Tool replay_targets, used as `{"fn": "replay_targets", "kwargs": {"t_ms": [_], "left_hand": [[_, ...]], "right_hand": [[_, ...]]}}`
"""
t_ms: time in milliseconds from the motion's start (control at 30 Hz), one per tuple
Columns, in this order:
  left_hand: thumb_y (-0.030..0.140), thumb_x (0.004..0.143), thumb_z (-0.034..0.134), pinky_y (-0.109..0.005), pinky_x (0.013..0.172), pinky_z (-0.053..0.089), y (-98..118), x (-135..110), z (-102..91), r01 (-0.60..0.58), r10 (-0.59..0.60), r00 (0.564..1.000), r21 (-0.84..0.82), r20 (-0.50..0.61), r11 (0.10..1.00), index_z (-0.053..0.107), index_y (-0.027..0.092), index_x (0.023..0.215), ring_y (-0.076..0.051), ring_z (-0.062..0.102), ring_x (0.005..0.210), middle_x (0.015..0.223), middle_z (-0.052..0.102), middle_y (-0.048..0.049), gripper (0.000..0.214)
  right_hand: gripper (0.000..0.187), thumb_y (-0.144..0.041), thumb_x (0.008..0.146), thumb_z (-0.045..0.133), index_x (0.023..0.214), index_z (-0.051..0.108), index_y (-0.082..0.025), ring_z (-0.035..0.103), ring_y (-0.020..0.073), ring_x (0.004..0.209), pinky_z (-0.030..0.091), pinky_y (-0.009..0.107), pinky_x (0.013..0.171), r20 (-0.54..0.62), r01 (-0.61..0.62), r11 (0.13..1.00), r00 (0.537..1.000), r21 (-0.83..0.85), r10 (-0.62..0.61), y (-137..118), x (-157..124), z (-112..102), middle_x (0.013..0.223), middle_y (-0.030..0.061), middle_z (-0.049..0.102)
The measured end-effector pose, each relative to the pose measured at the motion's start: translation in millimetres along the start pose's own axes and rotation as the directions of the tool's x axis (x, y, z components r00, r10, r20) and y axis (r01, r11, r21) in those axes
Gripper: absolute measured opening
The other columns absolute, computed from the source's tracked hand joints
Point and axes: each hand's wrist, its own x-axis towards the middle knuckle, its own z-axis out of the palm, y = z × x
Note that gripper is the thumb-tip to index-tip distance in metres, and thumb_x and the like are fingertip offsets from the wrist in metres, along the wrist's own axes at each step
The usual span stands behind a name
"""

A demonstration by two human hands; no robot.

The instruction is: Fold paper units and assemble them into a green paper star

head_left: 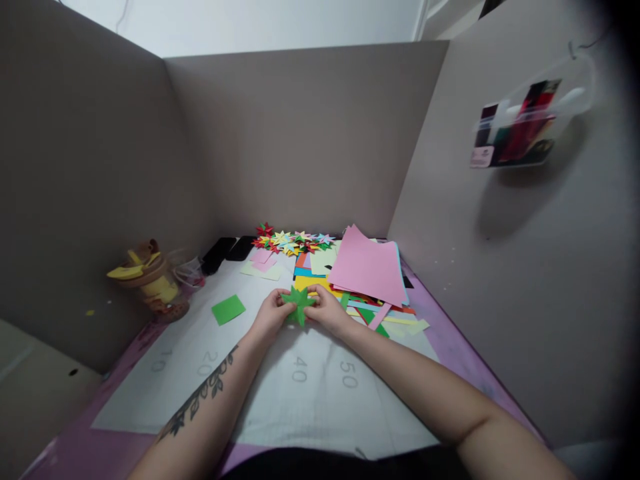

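Note:
A green folded paper star (299,305) with several points is held up above the white mat between both my hands. My left hand (273,312) pinches its left side, thumb in front. On its right side, my right hand (325,308) grips it the same way, fingers curled at the upper edge. A single green paper square (229,310) lies flat to the left of my left hand. Just behind the star is a yellow sheet (313,285). Next to my right hand lie loose paper strips (373,313) in several colours.
Multicoloured finished stars (293,241) are heaped at the back. Pink sheets (367,263) are stacked at the right. A brown pot (157,287), a clear cup (189,269) and dark flat objects (219,253) stand left. Grey partitions surround the table; a clear holder (530,127) hangs right.

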Motion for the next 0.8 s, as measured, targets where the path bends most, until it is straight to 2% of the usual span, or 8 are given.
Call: {"fn": "replay_targets", "kwargs": {"t_ms": [133,267,467,633,800], "left_hand": [[0.010,0.056,0.060,-0.018,0.045,0.038,3.5,-3.6,0.4,0.041,-0.043,0.998,0.051,0.049,0.998,0.047,0.017,0.088,-0.008,0.052,0.047,0.062,0.057,0.0050,0.036],[0.012,0.055,0.066,-0.018,0.047,0.039,3.8,-4.5,-2.1,0.059,-0.066,0.993,0.071,0.093,0.996,0.047,0.016,0.096,-0.009,0.054,0.049,0.064,0.058,0.0040,0.045],[0.014,0.056,0.069,-0.017,0.047,0.038,2.9,-2.5,-6.9,0.028,-0.050,0.986,0.134,0.161,0.991,0.049,0.017,0.103,-0.008,0.054,0.051,0.068,0.060,0.0026,0.051],[0.026,0.060,0.070,-0.015,0.040,0.028,4.2,-1.1,-7.9,0.033,-0.045,0.994,0.120,0.096,0.992,0.051,0.015,0.096,-0.005,0.042,0.038,0.050,0.048,0.0082,0.043],[0.026,0.058,0.071,-0.017,0.043,0.034,1.6,0.3,-7.6,0.036,-0.040,0.997,0.069,0.061,0.997,0.052,0.014,0.093,-0.007,0.048,0.042,0.054,0.056,0.0046,0.042]], "right_hand": [[0.036,-0.014,0.060,0.055,0.094,0.046,-0.020,0.040,0.0064,0.044,0.031,0.018,0.044,-0.074,0.097,0.993,0.992,-0.075,-0.102,0.4,1.7,-4.4,0.053,-0.0111,0.041],[0.035,-0.015,0.061,0.053,0.094,0.045,-0.020,0.038,0.0067,0.045,0.029,0.018,0.044,-0.075,0.096,0.989,0.992,-0.110,-0.104,0.9,3.5,-9.1,0.055,-0.0105,0.041],[0.034,-0.015,0.061,0.052,0.094,0.045,-0.019,0.038,0.0071,0.047,0.028,0.018,0.045,-0.073,0.115,0.979,0.989,-0.167,-0.128,-2.5,2.7,-10.5,0.057,-0.0096,0.041],[0.034,-0.016,0.061,0.054,0.093,0.046,-0.020,0.041,0.0071,0.046,0.031,0.018,0.045,-0.054,0.129,0.979,0.989,-0.158,-0.139,-0.1,2.5,-10.2,0.056,-0.0098,0.044],[0.033,-0.018,0.061,0.058,0.092,0.047,-0.020,0.045,0.0085,0.042,0.034,0.019,0.043,-0.040,0.068,0.989,0.996,-0.135,-0.074,3.5,2.4,-9.7,0.049,-0.0100,0.049]]}}
